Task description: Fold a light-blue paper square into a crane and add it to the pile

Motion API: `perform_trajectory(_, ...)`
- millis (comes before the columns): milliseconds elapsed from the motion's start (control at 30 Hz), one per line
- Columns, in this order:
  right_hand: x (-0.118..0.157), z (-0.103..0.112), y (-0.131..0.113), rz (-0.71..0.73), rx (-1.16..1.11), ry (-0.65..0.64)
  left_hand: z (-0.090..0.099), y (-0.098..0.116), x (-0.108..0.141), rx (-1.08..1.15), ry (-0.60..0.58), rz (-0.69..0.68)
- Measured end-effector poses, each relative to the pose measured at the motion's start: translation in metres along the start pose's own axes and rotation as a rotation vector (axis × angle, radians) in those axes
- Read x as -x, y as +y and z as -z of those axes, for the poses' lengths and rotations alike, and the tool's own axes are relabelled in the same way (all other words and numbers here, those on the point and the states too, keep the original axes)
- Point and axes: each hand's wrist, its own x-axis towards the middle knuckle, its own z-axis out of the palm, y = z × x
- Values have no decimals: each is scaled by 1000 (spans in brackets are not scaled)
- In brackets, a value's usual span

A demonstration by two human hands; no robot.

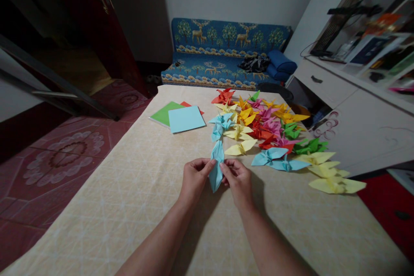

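Observation:
A long, narrow piece of folded light blue paper (217,155) stands between my hands, its pointed ends toward and away from me. My left hand (196,176) pinches its left edge with thumb and fingers. On the right edge, my right hand (237,179) grips the paper in the same way, thumb on the near face. Just beyond and to the right lie many folded paper cranes, among them a pale yellow one (241,148), light blue ones (271,156) and red ones (260,130).
Flat square sheets, light blue (186,119) on top of green (164,114) and red, lie at the back left of the cloth-covered table (129,207). Behind the table is a blue patterned sofa (220,67). A white cabinet (362,116) stands at the right.

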Motion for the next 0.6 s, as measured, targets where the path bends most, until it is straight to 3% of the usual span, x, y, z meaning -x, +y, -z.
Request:
perform_trajectory(200,-1,1,2,174,6,50,-2,3,0,43,2,12)
perform_trajectory(600,-2,1,4,243,40,86,-2,2,2,45,-87,17)
